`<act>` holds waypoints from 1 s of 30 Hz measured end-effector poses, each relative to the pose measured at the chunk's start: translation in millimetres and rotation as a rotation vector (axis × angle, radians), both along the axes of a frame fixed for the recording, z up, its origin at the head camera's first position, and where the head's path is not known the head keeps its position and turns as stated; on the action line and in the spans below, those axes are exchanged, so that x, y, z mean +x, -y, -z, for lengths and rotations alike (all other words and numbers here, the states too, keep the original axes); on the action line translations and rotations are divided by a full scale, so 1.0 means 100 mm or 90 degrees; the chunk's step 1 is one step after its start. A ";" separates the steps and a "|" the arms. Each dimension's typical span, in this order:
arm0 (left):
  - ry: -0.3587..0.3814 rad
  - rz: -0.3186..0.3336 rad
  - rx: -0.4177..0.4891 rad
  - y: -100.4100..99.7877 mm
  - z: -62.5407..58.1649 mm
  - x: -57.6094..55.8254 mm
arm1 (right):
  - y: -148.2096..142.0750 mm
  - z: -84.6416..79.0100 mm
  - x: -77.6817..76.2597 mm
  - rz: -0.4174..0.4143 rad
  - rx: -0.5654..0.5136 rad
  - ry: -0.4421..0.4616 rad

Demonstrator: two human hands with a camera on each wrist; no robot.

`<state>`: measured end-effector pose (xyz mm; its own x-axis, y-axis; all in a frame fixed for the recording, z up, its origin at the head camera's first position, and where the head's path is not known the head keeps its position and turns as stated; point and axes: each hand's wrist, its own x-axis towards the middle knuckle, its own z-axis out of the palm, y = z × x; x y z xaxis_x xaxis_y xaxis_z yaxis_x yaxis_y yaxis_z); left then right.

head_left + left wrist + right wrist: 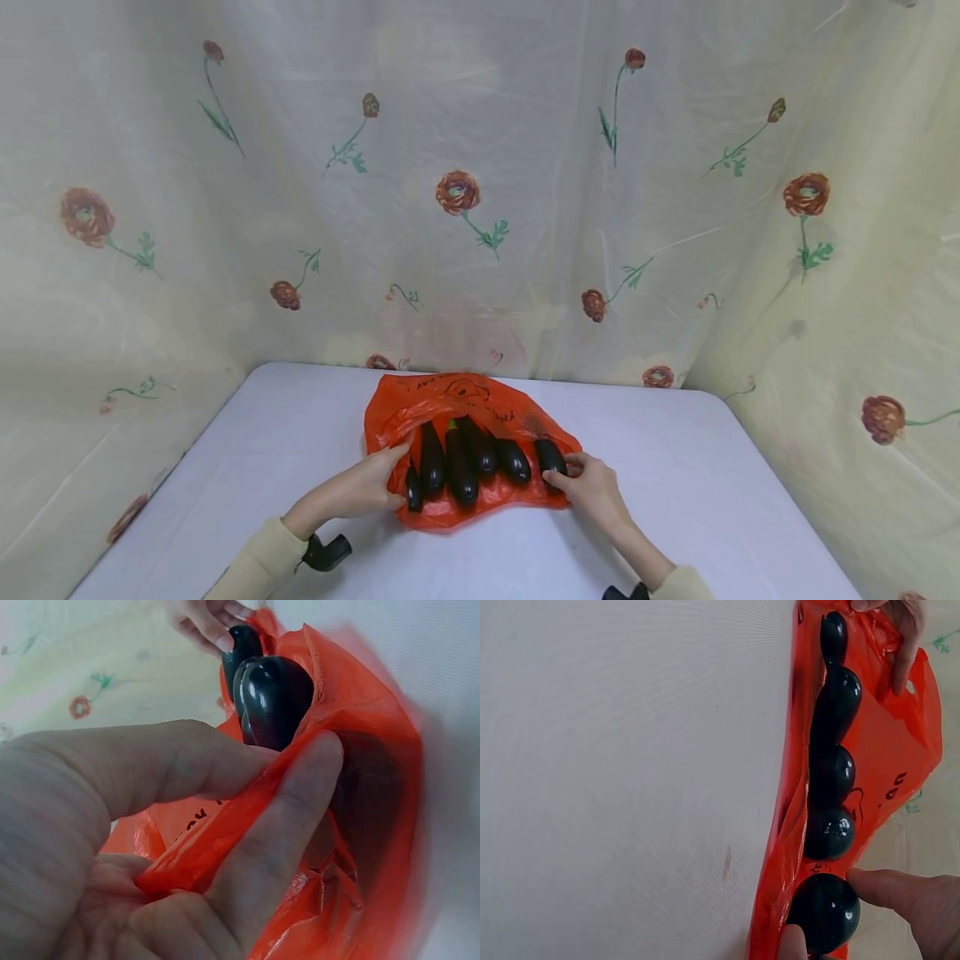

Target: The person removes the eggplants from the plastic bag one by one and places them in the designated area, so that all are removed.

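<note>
A red plastic bag [401,404] with dark printing lies on the table, and several glossy dark purple eggplants [458,471] lie side by side in its mouth. My left hand [367,483] pinches the bag's left edge. In the left wrist view the folded film [225,836] runs between thumb and fingers. At the right end, my right hand [592,493] grips the outermost eggplant [551,457] by its rounded end. The right wrist view shows finger and thumb on opposite sides of that eggplant [825,913], a small gap from its neighbour [830,832].
The white table [675,467] reaches out on both sides of the bag. Behind and beside it hang pale curtains [525,208] printed with flowers. A black wrist device [326,552] sits below the left forearm.
</note>
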<state>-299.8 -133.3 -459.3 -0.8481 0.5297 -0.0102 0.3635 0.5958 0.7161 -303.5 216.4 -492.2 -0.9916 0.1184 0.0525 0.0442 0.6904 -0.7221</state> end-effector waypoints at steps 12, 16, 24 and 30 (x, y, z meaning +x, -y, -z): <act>0.014 -0.001 0.006 0.01 -0.01 -0.01 | 0.00 -0.02 0.00 0.010 -0.005 0.010; 0.030 -0.020 0.002 0.01 -0.03 -0.01 | 0.00 -0.02 0.00 0.014 -0.005 0.012; 0.016 -0.029 -0.002 0.01 -0.03 -0.01 | 0.00 -0.02 0.02 0.023 -0.020 0.019; 0.016 -0.029 -0.001 0.03 -0.03 0.00 | 0.00 -0.04 0.07 0.024 -0.034 0.018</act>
<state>-299.5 -136.2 -456.2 -0.8711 0.4900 -0.0323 0.3174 0.6122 0.7242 -296.9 216.1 -487.8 -0.9874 0.1575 0.0174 0.0901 0.6486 -0.7558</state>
